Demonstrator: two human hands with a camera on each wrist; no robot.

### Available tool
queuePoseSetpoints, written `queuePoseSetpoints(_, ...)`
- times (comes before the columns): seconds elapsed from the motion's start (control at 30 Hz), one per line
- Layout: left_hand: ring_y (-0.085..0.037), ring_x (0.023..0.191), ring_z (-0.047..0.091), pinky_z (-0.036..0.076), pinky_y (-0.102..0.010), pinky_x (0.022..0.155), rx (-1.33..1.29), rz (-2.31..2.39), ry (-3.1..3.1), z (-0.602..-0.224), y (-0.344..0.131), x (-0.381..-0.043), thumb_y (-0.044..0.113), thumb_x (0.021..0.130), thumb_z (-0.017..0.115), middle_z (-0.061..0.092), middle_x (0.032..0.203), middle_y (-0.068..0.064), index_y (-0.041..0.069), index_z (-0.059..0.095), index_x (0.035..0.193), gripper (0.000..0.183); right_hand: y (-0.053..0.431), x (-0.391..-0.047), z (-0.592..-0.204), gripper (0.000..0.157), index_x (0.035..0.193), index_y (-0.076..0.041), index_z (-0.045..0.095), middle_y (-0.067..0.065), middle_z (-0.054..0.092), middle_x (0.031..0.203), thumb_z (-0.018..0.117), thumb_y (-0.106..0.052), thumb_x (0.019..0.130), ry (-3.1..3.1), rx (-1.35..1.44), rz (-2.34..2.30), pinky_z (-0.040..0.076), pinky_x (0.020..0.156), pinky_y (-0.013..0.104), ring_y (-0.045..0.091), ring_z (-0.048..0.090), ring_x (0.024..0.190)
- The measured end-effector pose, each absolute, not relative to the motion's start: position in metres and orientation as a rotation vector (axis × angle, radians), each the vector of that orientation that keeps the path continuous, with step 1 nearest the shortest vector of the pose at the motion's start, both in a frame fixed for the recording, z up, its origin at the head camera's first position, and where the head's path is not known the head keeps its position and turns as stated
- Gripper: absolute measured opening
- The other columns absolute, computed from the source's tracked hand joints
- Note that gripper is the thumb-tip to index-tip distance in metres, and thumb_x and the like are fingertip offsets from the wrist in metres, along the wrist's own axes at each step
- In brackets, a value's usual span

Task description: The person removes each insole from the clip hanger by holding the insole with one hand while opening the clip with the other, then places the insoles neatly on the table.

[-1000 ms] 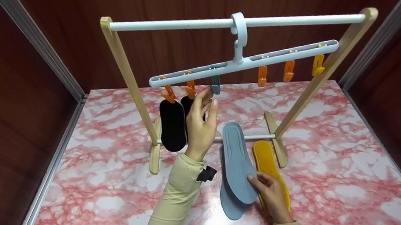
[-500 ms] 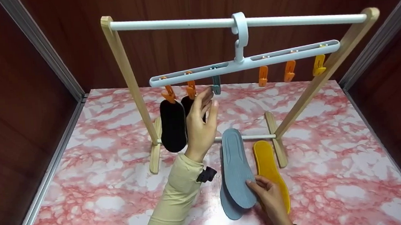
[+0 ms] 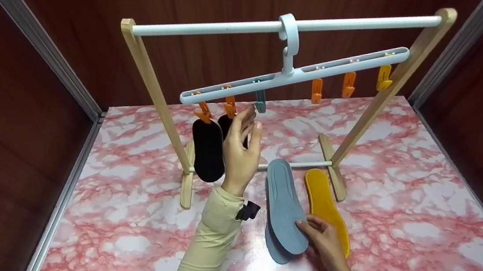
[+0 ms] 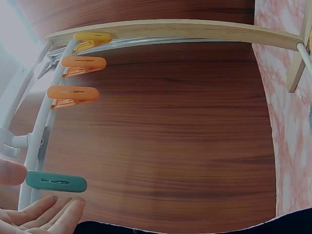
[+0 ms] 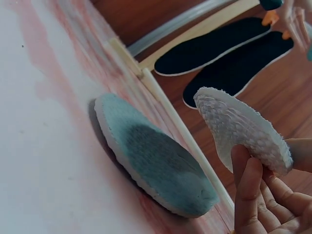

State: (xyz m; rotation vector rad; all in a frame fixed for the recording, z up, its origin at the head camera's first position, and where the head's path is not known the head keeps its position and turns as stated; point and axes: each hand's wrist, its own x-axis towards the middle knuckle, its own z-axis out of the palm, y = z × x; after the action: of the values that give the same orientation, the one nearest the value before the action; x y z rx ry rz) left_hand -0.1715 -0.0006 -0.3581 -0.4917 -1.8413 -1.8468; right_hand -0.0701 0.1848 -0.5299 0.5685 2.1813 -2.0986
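Note:
My right hand [image 3: 327, 240] pinches one edge of a grey-blue insole [image 3: 284, 206] near its lower end. In the right wrist view the held insole [image 5: 243, 126] shows its white textured underside. A matching grey-blue insole [image 3: 275, 246] lies on the table beneath it, partly covered. My left hand [image 3: 241, 153] is raised with fingers extended beside a dark green clip [image 3: 260, 102], holding nothing. The left wrist view shows thumb and fingertips on either side of the green clip [image 4: 56, 181]. Two black insoles [image 3: 208, 152] hang from orange clips [image 3: 230, 101]; my left hand partly hides the second.
A white clip hanger [image 3: 237, 90] hooks over the rack's white bar [image 3: 213, 28]. Two more orange clips [image 3: 317, 91] and a yellow clip [image 3: 383, 78] hang on its right half. A yellow insole [image 3: 326, 207] lies on the table. Wooden posts [image 3: 155, 95] stand at both sides.
My right hand has lowered the held grey-blue insole slightly toward me, so it covers more of the one on the table. My left hand stays almost still beside the green clip.

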Motion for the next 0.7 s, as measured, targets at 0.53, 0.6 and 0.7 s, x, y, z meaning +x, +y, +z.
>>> queuePoseSetpoints(0.53,-0.026,0.128,0.05,0.041,-0.033,0.107,-0.499,-1.858,-1.835,-0.3579,-0.0023,-0.1672,0.007,0.098,0.051,0.05,0.136,-0.021,-0.006,0.046,0.133,0.038,0.1823,-0.0692,-0.5381,0.032,0.109,0.012,0.063,0.013,0.071,0.092,0.071,-0.009,0.086,2.165,0.509,-2.052,0.053,0.069,0.022,0.012,0.063,0.076)
queuePoseSetpoints(0.6,-0.026,0.128,0.05,0.041,-0.037,0.108,-0.504,-1.858,-1.833,-0.3586,-0.0025,-0.1676,0.008,0.098,0.051,0.05,0.137,-0.02,-0.005,0.046,0.133,0.038,0.182,-0.0693,-0.5385,0.032,0.109,0.012,0.063,0.013,0.071,0.092,0.071,-0.009,0.086,2.162,0.514,-2.056,0.053,0.069,0.022,0.012,0.064,0.076)
queuePoseSetpoints(0.7,-0.026,0.129,0.049,0.04,-0.041,0.108,-0.509,-1.858,-1.833,-0.3592,-0.0028,-0.1673,0.008,0.098,0.051,0.049,0.137,-0.02,-0.006,0.046,0.133,0.038,0.1817,-0.0686,-0.5386,0.034,0.11,0.012,0.062,0.013,0.071,0.092,0.071,-0.01,0.086,2.169,0.516,-2.037,0.053,0.069,0.022,0.012,0.064,0.076)
